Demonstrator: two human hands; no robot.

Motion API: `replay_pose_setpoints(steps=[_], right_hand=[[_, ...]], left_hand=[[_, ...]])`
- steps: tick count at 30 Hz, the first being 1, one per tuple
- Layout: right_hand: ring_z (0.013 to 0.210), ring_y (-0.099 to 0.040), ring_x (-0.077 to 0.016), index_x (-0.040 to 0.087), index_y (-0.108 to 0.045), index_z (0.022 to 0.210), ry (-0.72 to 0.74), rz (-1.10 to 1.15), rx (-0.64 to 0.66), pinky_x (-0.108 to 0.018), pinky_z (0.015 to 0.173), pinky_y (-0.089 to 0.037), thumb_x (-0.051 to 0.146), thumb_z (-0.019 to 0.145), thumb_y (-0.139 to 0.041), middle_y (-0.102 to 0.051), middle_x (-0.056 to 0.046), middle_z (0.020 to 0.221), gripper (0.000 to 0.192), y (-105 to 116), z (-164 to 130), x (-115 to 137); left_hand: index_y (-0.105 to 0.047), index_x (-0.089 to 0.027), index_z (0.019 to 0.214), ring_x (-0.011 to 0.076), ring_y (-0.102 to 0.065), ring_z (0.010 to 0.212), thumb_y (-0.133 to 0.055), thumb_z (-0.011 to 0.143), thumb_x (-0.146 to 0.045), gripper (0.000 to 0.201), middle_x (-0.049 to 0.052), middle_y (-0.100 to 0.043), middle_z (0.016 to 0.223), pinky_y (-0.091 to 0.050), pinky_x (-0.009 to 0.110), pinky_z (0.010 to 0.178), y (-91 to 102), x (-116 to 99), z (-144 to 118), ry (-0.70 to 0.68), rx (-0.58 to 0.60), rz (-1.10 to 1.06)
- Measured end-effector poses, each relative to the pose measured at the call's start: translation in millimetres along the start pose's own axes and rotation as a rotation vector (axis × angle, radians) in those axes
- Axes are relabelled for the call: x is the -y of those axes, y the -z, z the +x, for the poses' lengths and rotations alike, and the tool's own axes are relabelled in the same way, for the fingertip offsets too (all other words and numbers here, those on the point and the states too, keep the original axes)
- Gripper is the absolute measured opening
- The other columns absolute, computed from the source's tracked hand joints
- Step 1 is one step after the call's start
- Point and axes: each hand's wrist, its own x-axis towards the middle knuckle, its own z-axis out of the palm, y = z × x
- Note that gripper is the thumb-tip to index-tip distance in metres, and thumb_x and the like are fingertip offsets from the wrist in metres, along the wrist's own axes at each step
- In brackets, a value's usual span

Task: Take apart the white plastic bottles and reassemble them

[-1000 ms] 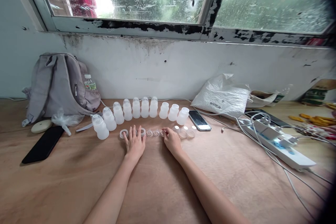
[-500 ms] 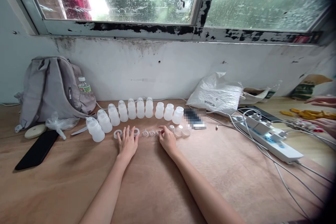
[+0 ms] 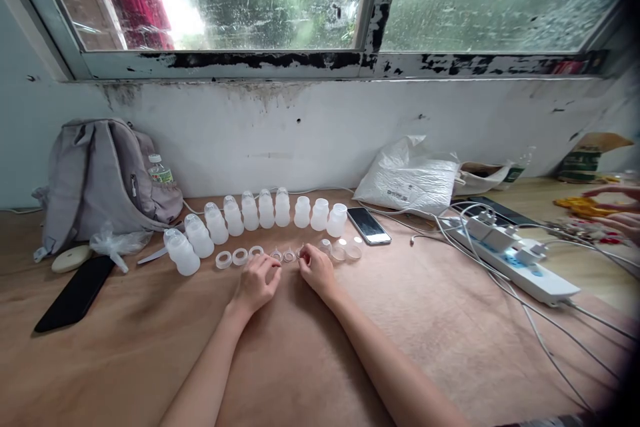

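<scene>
Frosted baby bottles point(image 3: 303, 212) stand in an arc, several with clear domed caps and three at the right with open tops. In front runs a row of small parts: three white collar rings point(image 3: 223, 259) at the left, clear bottle nipples point(image 3: 289, 256) in the middle, clear domed caps point(image 3: 354, 249) at the right. My left hand point(image 3: 257, 282) hovers by the third ring and the first nipple, fingers loosely bent and apart, nothing seen in them. My right hand point(image 3: 316, 271) has thumb and forefinger closed at the rightmost nipple, which they partly hide.
A phone point(image 3: 369, 225) lies right of the bottles, before a silver-white plastic parcel point(image 3: 406, 177). Further right is a power strip point(image 3: 515, 260) with trailing cables. Left are a grey backpack point(image 3: 100, 173) and a black flat case point(image 3: 75, 295). Another person's hands point(image 3: 617, 210) work at the far right.
My left hand has drawn off the collar rings and shifted right toward the nipples, its spread fingers now bent. My right hand stays at the rightmost nipple. The view has shifted slightly.
</scene>
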Motion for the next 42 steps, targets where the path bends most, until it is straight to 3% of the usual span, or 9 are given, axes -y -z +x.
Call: replay_pose_setpoints(steps=[3, 8, 20, 30, 42], right_hand=[[0.072, -0.056, -0.0136, 0.022, -0.058, 0.076, 0.078, -0.014, 0.070, -0.020, 0.059, -0.035, 0.016, 0.075, -0.042, -0.062, -0.001, 0.080, 0.016, -1.1, -2.0, 2.4], [0.076, -0.058, -0.0145, 0.022, -0.060, 0.080, 0.063, -0.024, 0.074, -0.021, 0.060, -0.035, 0.016, 0.077, -0.042, -0.064, -0.002, 0.084, 0.019, -4.4, -2.1, 3.3], [0.075, -0.054, -0.0145, 0.018, -0.058, 0.077, -0.047, -0.007, -0.008, -0.022, 0.065, -0.038, 0.013, 0.076, -0.039, -0.059, -0.004, 0.082, 0.019, -6.7, 1.1, -1.4], [0.075, -0.055, -0.0139, 0.018, -0.060, 0.079, -0.034, 0.009, -0.001, -0.021, 0.065, -0.038, 0.013, 0.077, -0.040, -0.059, -0.004, 0.084, 0.020, -4.4, 1.0, -0.7], [0.075, -0.057, -0.0131, 0.023, -0.065, 0.081, 0.018, -0.055, 0.093, -0.020, 0.059, -0.037, 0.017, 0.078, -0.043, -0.061, -0.001, 0.084, 0.023, -4.0, -0.6, 1.9]], left_hand=[[-0.056, -0.022, 0.096, 0.0176, -0.052, 0.092, -0.042, 0.082, -0.024, 0.019, 0.002, -0.060, 0.095, -0.037, 0.033, 0.084, -6.5, -5.5, -2.8, -0.020, 0.104, 0.019], [-0.054, -0.022, 0.102, 0.0169, -0.051, 0.097, -0.040, 0.084, -0.025, 0.022, 0.002, -0.059, 0.101, -0.036, 0.034, 0.087, -13.9, -2.6, -2.0, 0.000, 0.158, 0.043], [-0.054, -0.022, 0.104, 0.0173, -0.048, 0.105, -0.038, 0.085, -0.026, 0.025, 0.004, -0.056, 0.109, -0.032, 0.035, 0.095, -14.6, -2.0, -2.4, -0.002, 0.169, 0.069], [-0.054, -0.022, 0.103, 0.0172, -0.048, 0.103, -0.039, 0.085, -0.026, 0.024, 0.004, -0.055, 0.108, -0.032, 0.035, 0.094, -14.9, -2.4, -3.0, -0.012, 0.161, 0.084], [-0.054, -0.023, 0.105, 0.0199, -0.045, 0.104, -0.041, 0.083, -0.027, 0.026, 0.005, -0.054, 0.108, -0.034, 0.037, 0.092, -17.5, -2.7, -3.6, -0.004, 0.151, 0.122]])
